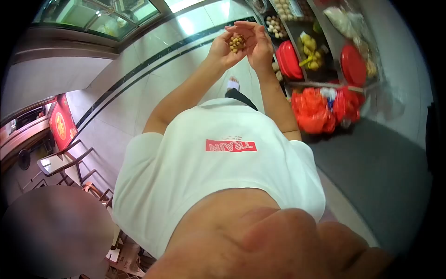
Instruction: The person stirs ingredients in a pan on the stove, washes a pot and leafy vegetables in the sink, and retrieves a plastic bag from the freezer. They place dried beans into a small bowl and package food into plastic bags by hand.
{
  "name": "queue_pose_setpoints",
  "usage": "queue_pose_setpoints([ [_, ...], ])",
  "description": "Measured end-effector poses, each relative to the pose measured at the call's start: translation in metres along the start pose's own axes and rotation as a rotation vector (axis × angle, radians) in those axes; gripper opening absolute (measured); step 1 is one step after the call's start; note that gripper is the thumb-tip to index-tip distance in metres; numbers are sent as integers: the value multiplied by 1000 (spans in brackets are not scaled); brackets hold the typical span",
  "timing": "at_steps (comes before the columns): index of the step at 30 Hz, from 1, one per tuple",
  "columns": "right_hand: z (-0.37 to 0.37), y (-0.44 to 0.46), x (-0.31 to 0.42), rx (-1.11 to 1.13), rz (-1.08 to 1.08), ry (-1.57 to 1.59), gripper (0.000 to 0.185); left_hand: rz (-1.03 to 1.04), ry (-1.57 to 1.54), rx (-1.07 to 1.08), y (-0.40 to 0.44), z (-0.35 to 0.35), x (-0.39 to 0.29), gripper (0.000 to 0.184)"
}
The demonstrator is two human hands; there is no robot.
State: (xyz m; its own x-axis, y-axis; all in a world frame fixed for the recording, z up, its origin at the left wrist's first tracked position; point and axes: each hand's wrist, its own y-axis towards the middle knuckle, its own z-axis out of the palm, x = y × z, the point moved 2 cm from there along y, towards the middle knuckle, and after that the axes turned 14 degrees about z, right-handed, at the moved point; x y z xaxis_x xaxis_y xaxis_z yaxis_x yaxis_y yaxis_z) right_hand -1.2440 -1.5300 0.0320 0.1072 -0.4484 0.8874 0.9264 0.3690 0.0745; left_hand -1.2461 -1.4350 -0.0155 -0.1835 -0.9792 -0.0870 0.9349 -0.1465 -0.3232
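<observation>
My left hand (221,52) and my right hand (260,49) are cupped together in front of me, held out beyond my white shirt. A small heap of yellow-brown rounded pieces (237,43) lies in the hollow between them. They look like nuts or beans, but their exact kind is too small to tell. The fingers of both hands curl around the heap, and the right hand's fingers bend over toward the left hand.
Shelves at right hold eggs (275,27), a red container (289,59), yellow fruit (310,51) and a round red lid (353,65). Red plastic bags (313,111) sit at their near end. A glass-paned frame (116,21) stands upper left; chairs (69,162) are at left.
</observation>
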Motion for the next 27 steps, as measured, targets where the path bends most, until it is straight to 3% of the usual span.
queue_pose_setpoints([
  [3, -14, 104, 12, 11, -4, 13, 44, -9, -106, 115, 79, 19, -47, 38],
  [4, -15, 141, 20, -38, 33, 30, 36, 51, -76, -18, 107, 28, -65, 45],
  [7, -29, 256, 2, -13, 98, 170, 34, 149, -44, -58, 179, 60, -119, 46],
  [11, -14, 390, -28, -33, 225, 151, 21, 71, -196, 52, 304, 42, -198, 32],
  [12, -8, 421, -31, -23, 234, 85, 18, 173, -1, -105, 328, 54, -215, 32],
  [13, -6, 456, -37, -71, 213, -15, 17, 171, 102, -183, 363, 56, -235, 27],
  [15, -6, 524, -41, -99, 230, -87, 16, 15, 128, 4, 419, 69, -289, 25],
  [16, -10, 556, -42, -97, 264, -100, 17, 28, 101, -164, 449, 80, -310, 27],
  [19, -18, 646, -34, -70, 251, -107, 17, 57, 186, -227, 511, 131, -368, 31],
  [27, -62, 928, -70, -145, 362, -80, 16, 214, 231, -56, 725, 182, -522, 40],
])
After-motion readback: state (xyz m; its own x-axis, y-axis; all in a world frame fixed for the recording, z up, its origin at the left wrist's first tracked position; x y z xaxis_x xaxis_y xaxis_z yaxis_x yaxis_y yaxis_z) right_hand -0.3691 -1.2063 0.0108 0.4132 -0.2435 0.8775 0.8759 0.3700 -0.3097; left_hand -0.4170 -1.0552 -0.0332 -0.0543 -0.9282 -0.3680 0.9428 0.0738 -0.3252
